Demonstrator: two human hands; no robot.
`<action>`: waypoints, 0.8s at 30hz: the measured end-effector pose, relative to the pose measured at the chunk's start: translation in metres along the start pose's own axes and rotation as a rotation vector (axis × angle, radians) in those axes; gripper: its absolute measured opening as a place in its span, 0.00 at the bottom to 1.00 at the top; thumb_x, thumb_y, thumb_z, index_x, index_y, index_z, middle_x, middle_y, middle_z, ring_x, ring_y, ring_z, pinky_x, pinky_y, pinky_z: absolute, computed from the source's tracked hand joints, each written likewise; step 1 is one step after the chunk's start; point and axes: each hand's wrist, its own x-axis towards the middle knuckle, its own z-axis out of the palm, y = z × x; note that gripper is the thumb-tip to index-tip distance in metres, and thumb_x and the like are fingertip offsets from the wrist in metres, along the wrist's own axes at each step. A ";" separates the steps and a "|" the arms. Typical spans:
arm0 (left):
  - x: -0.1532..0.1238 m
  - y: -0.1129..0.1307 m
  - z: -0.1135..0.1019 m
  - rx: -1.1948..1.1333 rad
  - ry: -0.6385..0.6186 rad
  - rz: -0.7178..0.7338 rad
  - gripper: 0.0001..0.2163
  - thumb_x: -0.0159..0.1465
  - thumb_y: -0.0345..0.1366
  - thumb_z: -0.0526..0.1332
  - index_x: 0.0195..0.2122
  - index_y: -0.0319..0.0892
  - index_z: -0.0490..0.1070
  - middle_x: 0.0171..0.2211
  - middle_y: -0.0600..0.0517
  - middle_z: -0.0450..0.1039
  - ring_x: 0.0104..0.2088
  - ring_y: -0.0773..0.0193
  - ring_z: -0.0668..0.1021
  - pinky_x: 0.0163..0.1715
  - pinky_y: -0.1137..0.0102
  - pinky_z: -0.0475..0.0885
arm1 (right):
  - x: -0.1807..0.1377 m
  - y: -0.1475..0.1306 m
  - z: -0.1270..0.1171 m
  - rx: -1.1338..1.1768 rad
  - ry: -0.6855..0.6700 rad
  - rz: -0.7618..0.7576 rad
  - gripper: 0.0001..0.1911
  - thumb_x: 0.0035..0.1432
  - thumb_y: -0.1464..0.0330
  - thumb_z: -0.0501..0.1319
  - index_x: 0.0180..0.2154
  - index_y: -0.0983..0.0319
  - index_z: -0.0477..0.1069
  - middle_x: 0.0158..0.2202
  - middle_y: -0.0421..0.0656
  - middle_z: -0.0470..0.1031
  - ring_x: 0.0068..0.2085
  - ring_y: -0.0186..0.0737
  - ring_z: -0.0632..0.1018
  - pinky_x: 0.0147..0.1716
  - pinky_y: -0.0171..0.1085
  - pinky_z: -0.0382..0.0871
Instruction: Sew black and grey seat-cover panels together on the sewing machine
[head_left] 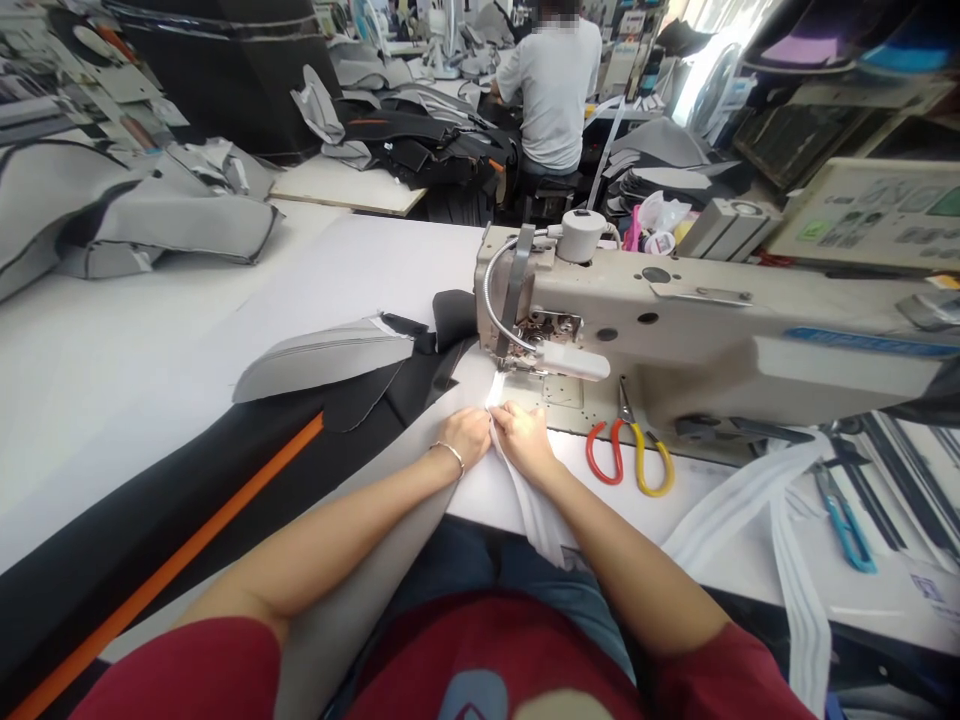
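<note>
Both hands are closed narrowly on a white fabric strip (534,516), which runs up onto the needle plate (562,392) of a sewing machine (675,320). The left hand (466,437) and right hand (525,441) sit just beside each other, pinching the strip near the plate's front edge. Caution: fingers this close to the needle area could be punctured if the machine runs. A twisted or unevenly held strip could cause a crooked seam. The black panel with an orange stripe (165,510), lying beside the left arm, could add drag if it shifts. (The red-and-yellow scissors (628,455) lie just right of the plate, where a sleeve could knock them.)
</note>
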 end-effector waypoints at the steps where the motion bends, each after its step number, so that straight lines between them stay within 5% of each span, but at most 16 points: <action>1: 0.004 -0.001 0.000 0.000 -0.007 0.006 0.09 0.57 0.28 0.49 0.31 0.35 0.68 0.30 0.46 0.71 0.34 0.63 0.71 0.38 0.69 0.67 | 0.003 0.002 0.000 -0.006 -0.006 0.005 0.14 0.59 0.70 0.44 0.36 0.59 0.68 0.31 0.40 0.67 0.31 0.32 0.66 0.30 0.36 0.43; 14: 0.048 -0.006 -0.012 0.042 -0.071 -0.046 0.11 0.56 0.28 0.48 0.32 0.35 0.70 0.33 0.45 0.71 0.37 0.61 0.72 0.41 0.68 0.65 | 0.030 0.020 -0.009 0.032 -0.042 0.046 0.17 0.59 0.69 0.43 0.47 0.59 0.62 0.36 0.44 0.69 0.34 0.38 0.69 0.36 0.39 0.50; 19: 0.061 -0.009 -0.008 0.029 -0.052 -0.131 0.10 0.56 0.30 0.50 0.32 0.36 0.70 0.34 0.46 0.71 0.37 0.60 0.71 0.39 0.68 0.65 | 0.039 0.029 -0.013 0.192 -0.007 0.011 0.15 0.56 0.70 0.46 0.42 0.60 0.65 0.36 0.44 0.71 0.38 0.39 0.69 0.37 0.38 0.54; 24: 0.060 -0.002 -0.011 0.045 0.064 -0.131 0.10 0.59 0.31 0.48 0.37 0.38 0.67 0.39 0.45 0.67 0.39 0.60 0.70 0.36 0.67 0.65 | 0.017 0.025 -0.039 0.466 -0.175 0.036 0.14 0.53 0.69 0.47 0.39 0.64 0.66 0.32 0.44 0.72 0.33 0.37 0.70 0.32 0.34 0.61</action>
